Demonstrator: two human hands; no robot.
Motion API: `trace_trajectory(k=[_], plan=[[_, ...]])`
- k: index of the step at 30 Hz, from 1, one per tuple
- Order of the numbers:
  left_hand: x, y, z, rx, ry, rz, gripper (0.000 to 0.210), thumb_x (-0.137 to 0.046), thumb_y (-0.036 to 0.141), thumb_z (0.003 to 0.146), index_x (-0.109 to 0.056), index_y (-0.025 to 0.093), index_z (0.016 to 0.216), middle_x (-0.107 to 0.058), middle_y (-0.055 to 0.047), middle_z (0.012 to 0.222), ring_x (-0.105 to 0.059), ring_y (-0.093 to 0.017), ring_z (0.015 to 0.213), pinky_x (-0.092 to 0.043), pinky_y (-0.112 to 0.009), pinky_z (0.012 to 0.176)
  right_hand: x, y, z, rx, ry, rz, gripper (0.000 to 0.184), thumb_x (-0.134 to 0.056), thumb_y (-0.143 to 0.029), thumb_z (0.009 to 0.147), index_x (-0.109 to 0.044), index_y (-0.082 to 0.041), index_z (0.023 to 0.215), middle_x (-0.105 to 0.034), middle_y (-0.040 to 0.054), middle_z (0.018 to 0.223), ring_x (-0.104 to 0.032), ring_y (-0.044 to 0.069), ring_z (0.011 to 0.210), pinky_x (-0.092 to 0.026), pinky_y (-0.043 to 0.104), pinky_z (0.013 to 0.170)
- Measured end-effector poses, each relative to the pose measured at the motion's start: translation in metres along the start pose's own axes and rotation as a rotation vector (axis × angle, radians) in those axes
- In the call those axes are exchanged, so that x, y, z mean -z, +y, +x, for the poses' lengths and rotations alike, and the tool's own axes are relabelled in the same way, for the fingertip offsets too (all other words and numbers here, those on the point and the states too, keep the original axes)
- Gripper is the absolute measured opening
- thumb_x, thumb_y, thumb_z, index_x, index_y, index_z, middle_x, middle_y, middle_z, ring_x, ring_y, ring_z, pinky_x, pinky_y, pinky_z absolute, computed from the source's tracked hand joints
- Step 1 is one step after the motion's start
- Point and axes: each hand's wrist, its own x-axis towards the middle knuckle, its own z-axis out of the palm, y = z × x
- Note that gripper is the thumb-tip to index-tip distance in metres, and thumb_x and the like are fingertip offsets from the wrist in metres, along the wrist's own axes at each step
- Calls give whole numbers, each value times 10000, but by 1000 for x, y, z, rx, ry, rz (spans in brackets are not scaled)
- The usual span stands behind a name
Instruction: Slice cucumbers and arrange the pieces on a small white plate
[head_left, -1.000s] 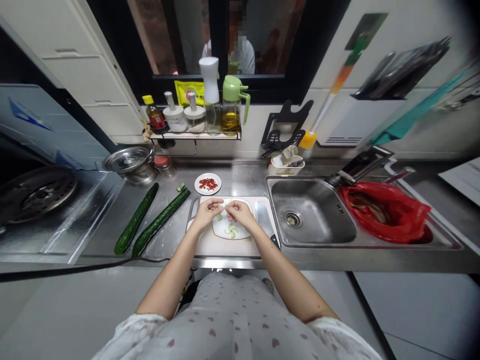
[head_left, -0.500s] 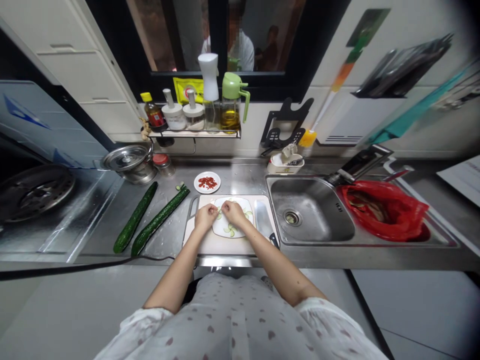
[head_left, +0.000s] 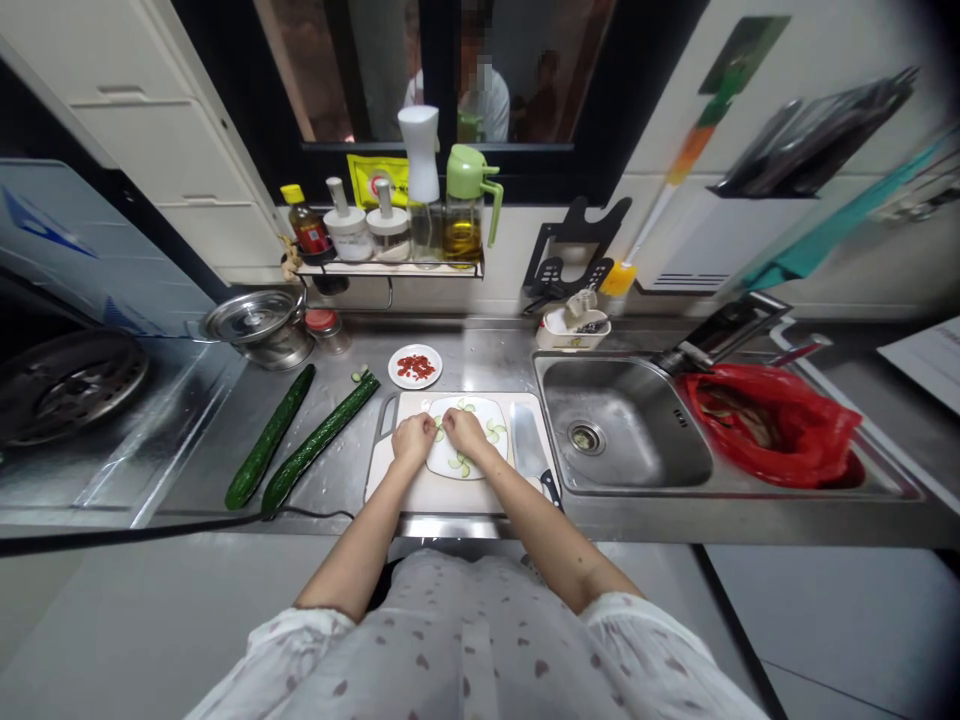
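Observation:
On a pale cutting board rests a white plate bearing small fans of thin cucumber slices. At the plate's left side, my left hand is closed in a pinch at a pale green cucumber slice. Facing it, my right hand pinches at the same small group of slices; its fingertips are partly hidden. A cleaver with a black handle lies on the board, right of the plate. Behind the board is a small white dish of chopped red pieces.
Two long cucumbers lie left of the board, with small cut ends beside one. To the right is a steel sink, then a red plastic bag. A seasoning shelf hangs behind; a lidded steel pot stands back left.
My hands have come slightly lower and closer to the slices at the plate's left side, fingertips still pinched. The view has shifted a little; the other things stay in place.

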Motion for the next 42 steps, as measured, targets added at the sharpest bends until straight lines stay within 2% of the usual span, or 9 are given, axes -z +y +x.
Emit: trace_trajectory(k=[9, 15, 20, 27, 42], plan=[[-1, 0, 2, -53, 2, 35, 141, -544, 220, 798, -666, 238, 865, -671, -59, 888, -585, -210, 864, -376, -270, 686, -1, -1, 2, 16, -27, -67, 179, -473, -152, 877, -636, -167, 950, -680, 77, 939, -605, 153, 848, -367, 218, 705], [-5, -6, 5, -17, 23, 61, 210, -609, 313, 787, -641, 244, 983, -627, -71, 982, -576, -231, 924, -399, -287, 721, 1, -4, 0, 9, -49, -139, 184, -485, -187, 884, -605, -168, 1021, -672, 108, 982, -606, 186, 879, -369, 248, 706], [-6, -12, 5, -7, 24, 8, 201, -624, 338, 784, -620, 232, 954, -620, -47, 954, -587, -198, 869, -403, -276, 714, 4, -6, -2, 1, -57, -173, 172, -473, -209, 897, -589, -174, 1018, -668, 110, 992, -601, 194, 895, -367, 257, 702], [-7, -13, 3, -3, 90, 4, 212, -613, 404, 798, -619, 236, 926, -612, -43, 991, -584, -196, 919, -421, -275, 745, 3, -14, -4, -34, -49, -208, 182, -421, -259, 937, -545, -197, 1054, -651, 86, 1039, -595, 175, 889, -361, 250, 692], [-7, -11, 5, -21, 54, 72, 162, -613, 368, 802, -641, 250, 910, -609, -45, 1020, -579, -208, 947, -419, -283, 748, 1, -14, -4, -101, -49, -183, 188, -448, -315, 920, -584, -209, 995, -667, 61, 995, -598, 170, 879, -344, 243, 663]])
